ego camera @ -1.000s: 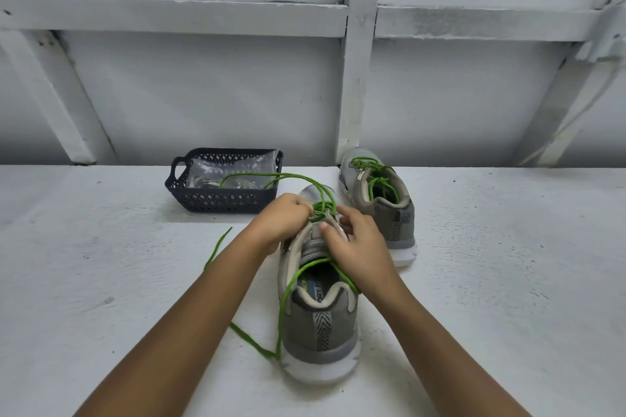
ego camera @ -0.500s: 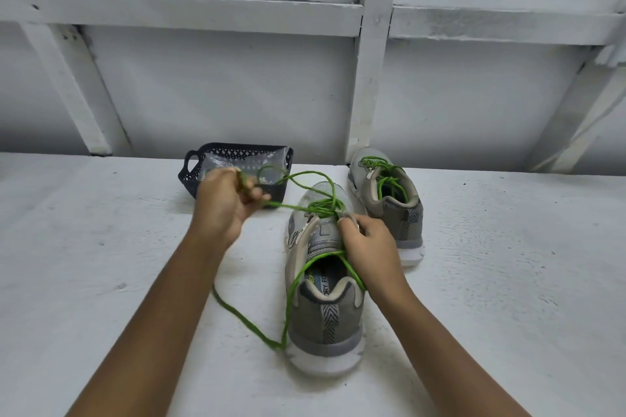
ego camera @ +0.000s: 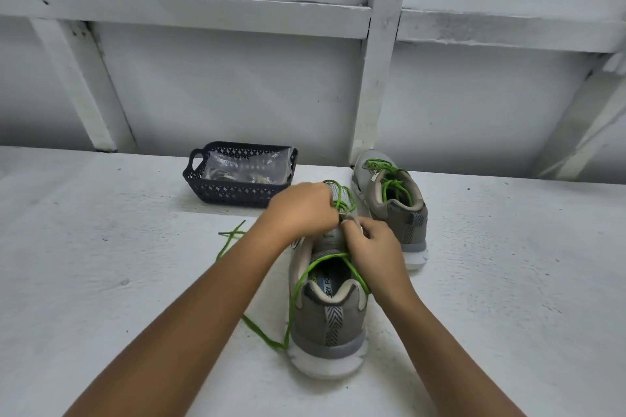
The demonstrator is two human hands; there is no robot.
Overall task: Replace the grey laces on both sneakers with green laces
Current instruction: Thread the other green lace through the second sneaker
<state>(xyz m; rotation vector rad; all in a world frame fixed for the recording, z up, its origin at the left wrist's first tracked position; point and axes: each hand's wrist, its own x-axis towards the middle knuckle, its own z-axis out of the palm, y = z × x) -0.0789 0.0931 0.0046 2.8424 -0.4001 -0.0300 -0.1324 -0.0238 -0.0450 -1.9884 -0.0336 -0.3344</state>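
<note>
A grey sneaker (ego camera: pixel 327 318) stands heel towards me in the middle of the white table. A green lace (ego camera: pixel 294 294) runs through its upper eyelets, crosses the opening and trails down its left side onto the table. My left hand (ego camera: pixel 301 210) is curled over the front of the lacing and pinches the green lace there. My right hand (ego camera: pixel 372 247) grips the sneaker's tongue and right eyelet edge. A second grey sneaker (ego camera: pixel 393 200) with a green lace stands behind and to the right, untouched.
A dark perforated basket (ego camera: pixel 216 189) holding a clear plastic bag (ego camera: pixel 247 167) sits behind and left of the near sneaker. White wall framing rises right behind the table. Bare table surface lies to the far left and right.
My left hand, which had pulled the lace out to the left near the basket, has come back to the sneaker's lacing. The loose lace end now lies on the table.
</note>
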